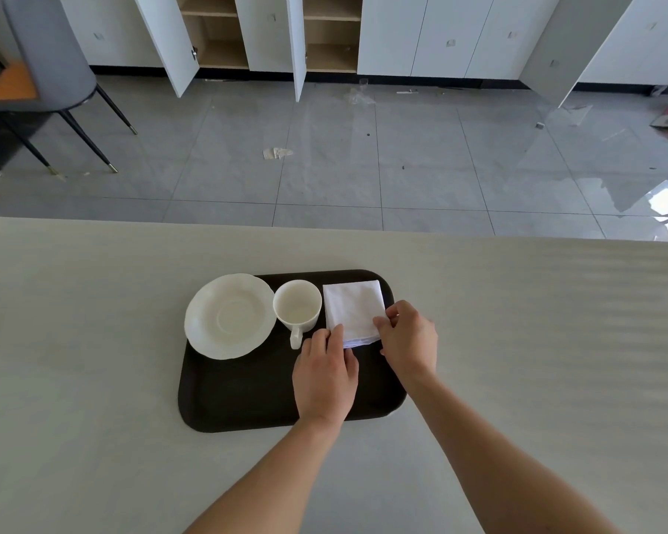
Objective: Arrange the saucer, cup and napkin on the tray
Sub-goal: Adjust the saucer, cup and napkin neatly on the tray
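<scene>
A dark rectangular tray point(240, 395) lies on the pale table. On its far left sits a white scalloped saucer point(230, 316), overhanging the tray's left rim. A white cup point(297, 307) stands upright beside it, handle pointing toward me. A folded white napkin point(353, 311) lies flat at the tray's far right. My left hand point(324, 373) pinches the napkin's near left corner. My right hand point(409, 339) pinches its near right edge. Both hands cover the napkin's front corners.
The table point(93, 360) ends at a far edge, with grey tiled floor beyond. A grey chair point(51, 67) stands at the back left. White cabinets point(270, 32) with open doors line the far wall. Litter lies on the floor.
</scene>
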A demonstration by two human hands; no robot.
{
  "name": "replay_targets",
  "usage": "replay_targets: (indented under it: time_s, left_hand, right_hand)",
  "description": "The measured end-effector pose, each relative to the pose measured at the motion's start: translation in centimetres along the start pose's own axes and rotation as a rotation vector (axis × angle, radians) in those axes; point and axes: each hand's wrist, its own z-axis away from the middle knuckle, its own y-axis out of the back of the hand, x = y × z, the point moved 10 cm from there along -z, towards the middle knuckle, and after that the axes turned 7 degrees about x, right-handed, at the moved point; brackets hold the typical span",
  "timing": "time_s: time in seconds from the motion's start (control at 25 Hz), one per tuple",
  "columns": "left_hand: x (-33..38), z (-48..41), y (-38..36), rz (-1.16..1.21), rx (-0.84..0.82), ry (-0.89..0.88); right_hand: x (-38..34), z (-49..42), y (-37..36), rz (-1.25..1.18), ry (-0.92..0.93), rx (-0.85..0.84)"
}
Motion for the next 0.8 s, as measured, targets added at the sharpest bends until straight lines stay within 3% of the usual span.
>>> replay_targets:
  time_s: [0.36,0.8]
  left_hand:
    - [-0.3,0.9,-0.3,-0.043,-0.051,0.006]
    - [1.2,1.3,-1.6,-0.218,-0.157,-0.201]
  right_hand:
    - [-1.4,-0.3,1.4,0.204,0.217,0.007]
    - [-1.2,0.2,-0.2,0.277,0.349,-0.077]
